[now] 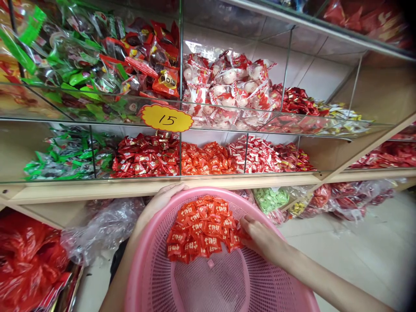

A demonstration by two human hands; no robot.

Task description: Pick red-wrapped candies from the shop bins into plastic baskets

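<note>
A pink plastic basket (152,242) with meshed walls is tilted towards the shelf. Against the outside of its far left rim lies my left hand (167,195), fingers bent over the edge and gripping it, with the forearm along the basket's side. Inside, red candy packets (201,225) with pale lettering form a pile against the far wall. My right hand (255,236) reaches into the basket from the right. Its fingers are curled closed on packets at the pile's right edge; the fingertips are partly hidden.
Ahead, glass-fronted shelves hold wrapped sweets, including orange-red packets (204,158) behind the basket. A yellow price tag (167,118) reads 15. Below the wooden shelf edge (97,188) lie clear bags (100,227). A red plastic bag (29,260) stands at lower left, tiled floor (351,251) at right.
</note>
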